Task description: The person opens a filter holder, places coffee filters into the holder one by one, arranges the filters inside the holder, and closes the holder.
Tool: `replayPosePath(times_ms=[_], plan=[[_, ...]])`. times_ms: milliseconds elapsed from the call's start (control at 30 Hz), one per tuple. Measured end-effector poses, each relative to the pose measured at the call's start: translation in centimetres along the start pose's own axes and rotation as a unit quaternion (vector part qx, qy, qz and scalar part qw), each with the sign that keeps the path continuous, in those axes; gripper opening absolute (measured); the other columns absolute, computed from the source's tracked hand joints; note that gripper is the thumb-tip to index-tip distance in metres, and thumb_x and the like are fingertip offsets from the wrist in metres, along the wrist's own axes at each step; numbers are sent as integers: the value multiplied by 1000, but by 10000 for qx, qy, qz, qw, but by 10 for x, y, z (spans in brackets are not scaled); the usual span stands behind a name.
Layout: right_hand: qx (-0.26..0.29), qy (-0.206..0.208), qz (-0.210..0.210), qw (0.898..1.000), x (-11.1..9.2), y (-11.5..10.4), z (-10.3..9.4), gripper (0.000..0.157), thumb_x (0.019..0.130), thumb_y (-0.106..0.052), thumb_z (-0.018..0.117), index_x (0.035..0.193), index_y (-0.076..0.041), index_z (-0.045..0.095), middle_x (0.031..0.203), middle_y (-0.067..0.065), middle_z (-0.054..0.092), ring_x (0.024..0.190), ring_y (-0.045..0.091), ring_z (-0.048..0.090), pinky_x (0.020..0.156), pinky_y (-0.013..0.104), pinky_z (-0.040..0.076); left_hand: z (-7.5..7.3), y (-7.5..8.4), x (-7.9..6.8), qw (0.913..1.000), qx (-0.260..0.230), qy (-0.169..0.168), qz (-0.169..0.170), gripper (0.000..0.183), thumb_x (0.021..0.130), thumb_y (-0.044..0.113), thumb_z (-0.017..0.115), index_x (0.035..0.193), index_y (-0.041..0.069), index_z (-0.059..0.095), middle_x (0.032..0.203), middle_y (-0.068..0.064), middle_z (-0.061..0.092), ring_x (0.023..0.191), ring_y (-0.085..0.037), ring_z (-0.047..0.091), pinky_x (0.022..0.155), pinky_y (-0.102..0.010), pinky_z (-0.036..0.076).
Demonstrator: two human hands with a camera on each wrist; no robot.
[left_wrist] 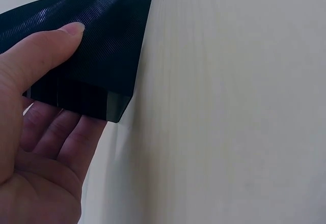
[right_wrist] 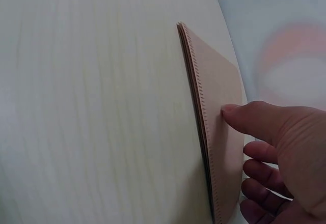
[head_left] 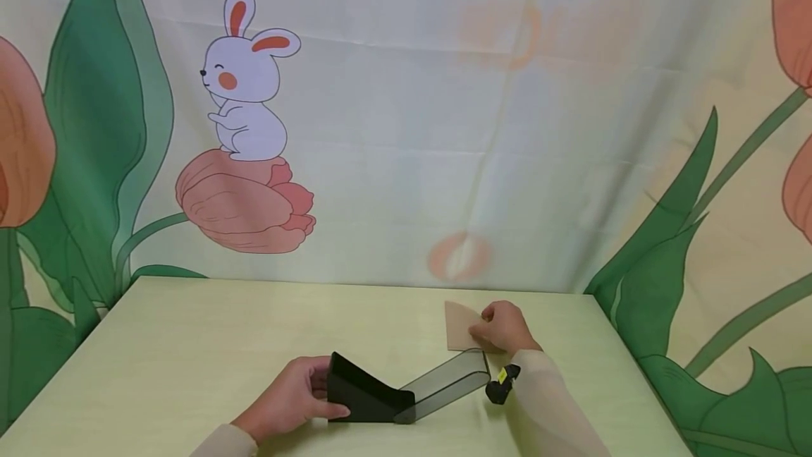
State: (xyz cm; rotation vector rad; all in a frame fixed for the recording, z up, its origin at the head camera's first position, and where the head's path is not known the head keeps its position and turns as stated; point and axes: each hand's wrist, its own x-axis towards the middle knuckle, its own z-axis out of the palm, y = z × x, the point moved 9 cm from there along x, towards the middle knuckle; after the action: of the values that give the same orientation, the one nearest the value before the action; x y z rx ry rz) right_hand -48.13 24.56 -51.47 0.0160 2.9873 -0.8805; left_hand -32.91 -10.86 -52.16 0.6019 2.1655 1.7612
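Head: two hands (head_left: 293,395) (head_left: 504,328), one holder (head_left: 364,400)

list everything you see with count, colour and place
table: 1, pale, foreground
case: 1, black, table's near side
flap: 1, translucent grey, case's right end
stitched piece: 1, tan, table's far side
backdrop: 1, whitish, behind table
rabbit print: 1, white, backdrop's left
tulip prints: 4 bold, some faint, coral, backdrop
leaf prints: several, green, both sides
device: 1, black-yellow, right wrist
sleeves: 2, cream, foreground
left hand: 1, bare, holding case
right hand: 1, bare, on stitched piece
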Motion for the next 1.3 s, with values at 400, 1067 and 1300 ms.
replayPosePath(times_ms=[400,1067,1300], plan=[[-125,-58,26,9999,-2,-3,-1,44,82,-26,84,114,1,67,110,13,69,98,26,62,94,46,54,1,-1,1,9999,-93,-31,-25,47,78,12,90,120,7,71,114,-10,77,99,-20,75,83,-23,59],[-295,6,-201,9994,-5,-12,-4,42,82,-25,85,113,2,73,113,13,73,97,25,65,92,46,56,1,0,-1,9999,-162,-30,21,48,78,13,90,121,7,70,114,-11,77,99,-20,75,84,-24,59],[-340,23,-198,9992,-7,-14,-6,41,82,-25,84,111,2,74,113,14,73,99,27,65,93,47,55,1,-1,0,9998,-193,-55,29,48,79,14,90,122,7,70,116,-11,76,101,-21,75,85,-24,59]])
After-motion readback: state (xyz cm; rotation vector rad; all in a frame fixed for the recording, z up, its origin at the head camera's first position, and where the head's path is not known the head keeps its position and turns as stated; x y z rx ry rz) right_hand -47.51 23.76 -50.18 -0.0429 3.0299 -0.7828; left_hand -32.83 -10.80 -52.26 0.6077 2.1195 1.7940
